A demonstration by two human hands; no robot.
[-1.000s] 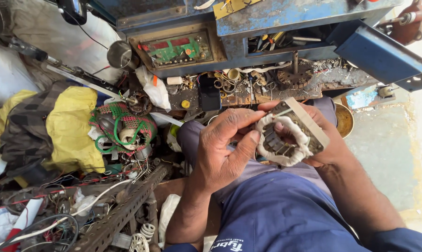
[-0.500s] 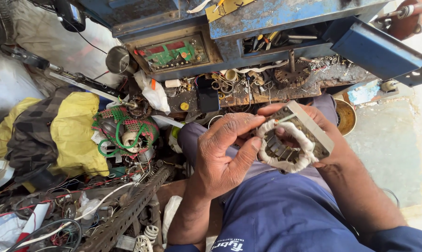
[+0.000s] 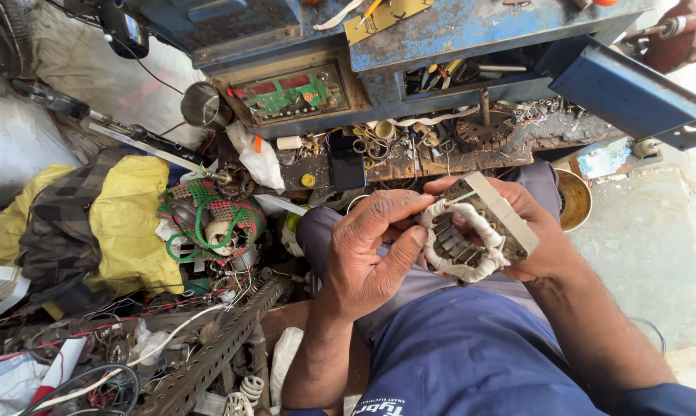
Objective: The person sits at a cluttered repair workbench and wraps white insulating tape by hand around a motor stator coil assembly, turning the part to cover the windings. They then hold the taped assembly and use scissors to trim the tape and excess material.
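Stator (image 3: 471, 235), square laminated core with white-taped windings: held over the lap below the cluttered bench (image 3: 440, 158). Right hand (image 3: 544, 239) cups it from behind; left hand (image 3: 367, 258) pinches its near winding (grip unchanged since a second ago, core tilted slightly).

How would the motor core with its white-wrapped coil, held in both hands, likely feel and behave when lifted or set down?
The motor core looks like stacked metal, so probably heavy for its size and stiff. Its flat, square sides suggest it would sit, not roll. The white-wrapped coil seems softer and easier to damage.
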